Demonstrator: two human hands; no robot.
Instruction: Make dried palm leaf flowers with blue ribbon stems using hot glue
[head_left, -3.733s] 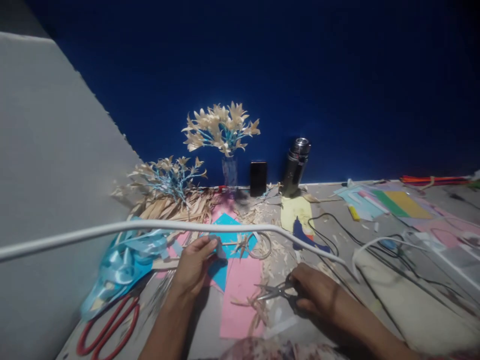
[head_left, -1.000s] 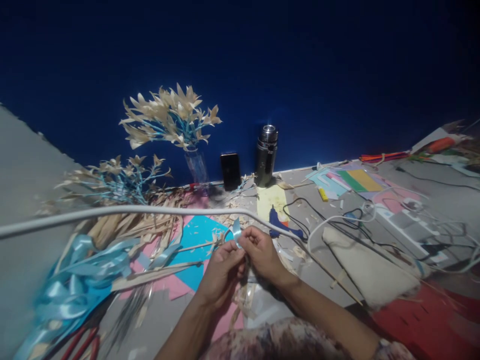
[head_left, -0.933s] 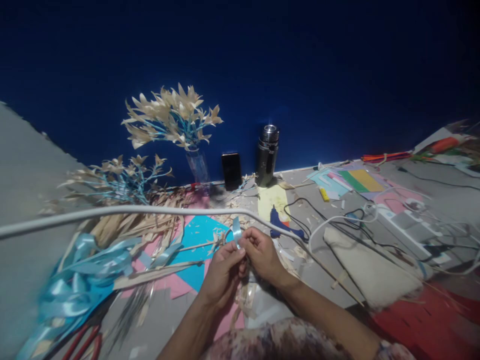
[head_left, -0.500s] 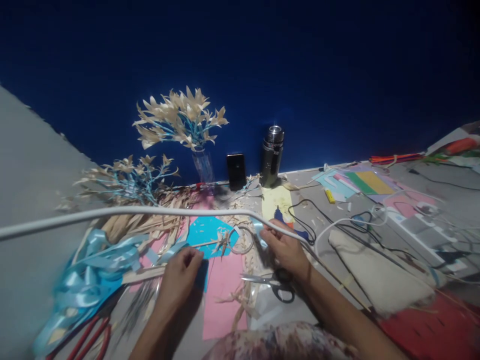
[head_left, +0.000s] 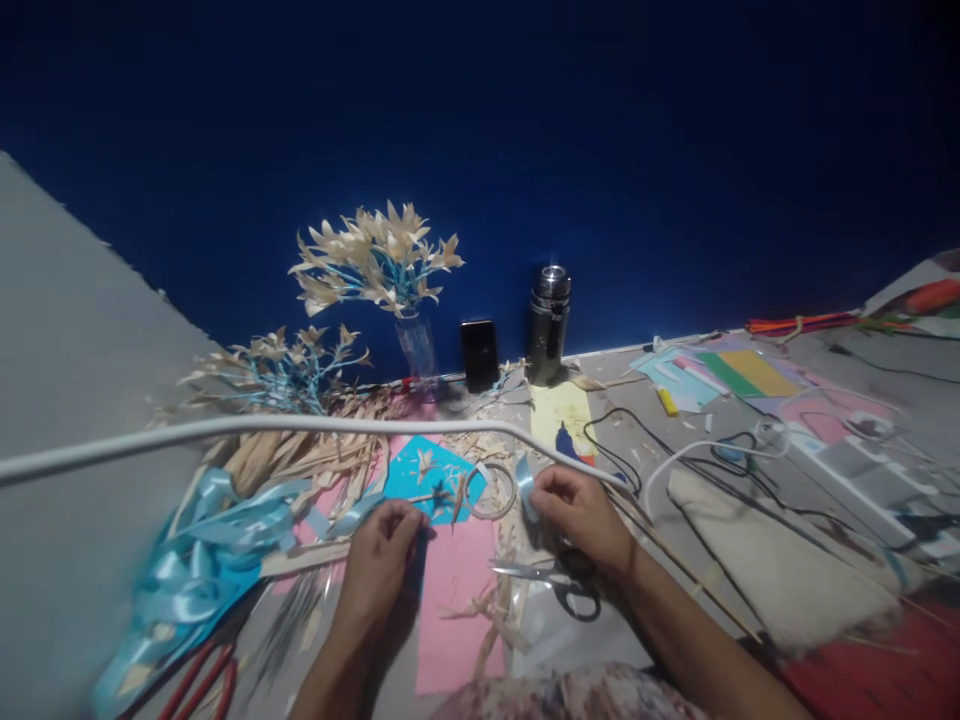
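My right hand [head_left: 581, 515] is closed, thumb against fingers, on a short piece of light blue ribbon [head_left: 525, 485] that sticks up to its left. Just below that hand, black-handled scissors [head_left: 559, 580] lie on the table, blades pointing left. My left hand [head_left: 382, 550] is closed too, with its fingertips beside a thin stick [head_left: 424, 497] tipped with dry husk bits. Whether those fingers grip anything cannot be made out. Between the hands lie a roll of tape [head_left: 491, 491], a blue sheet [head_left: 431, 460] and pink paper [head_left: 459, 560].
A white cable [head_left: 300, 427] crosses the view. Shiny ribbon [head_left: 187, 560] and red-handled scissors [head_left: 202, 680] lie left. Husk flowers [head_left: 382, 250] in a glass vase, a phone [head_left: 479, 355] and a flask [head_left: 550, 325] stand behind. A glue gun [head_left: 564, 440] and power strip [head_left: 847, 470] are right.
The scissors have gone from my right hand to the table. My hands met at the ribbon piece, then parted; the right hand carried it rightward and the left drew back left. The view shifted.
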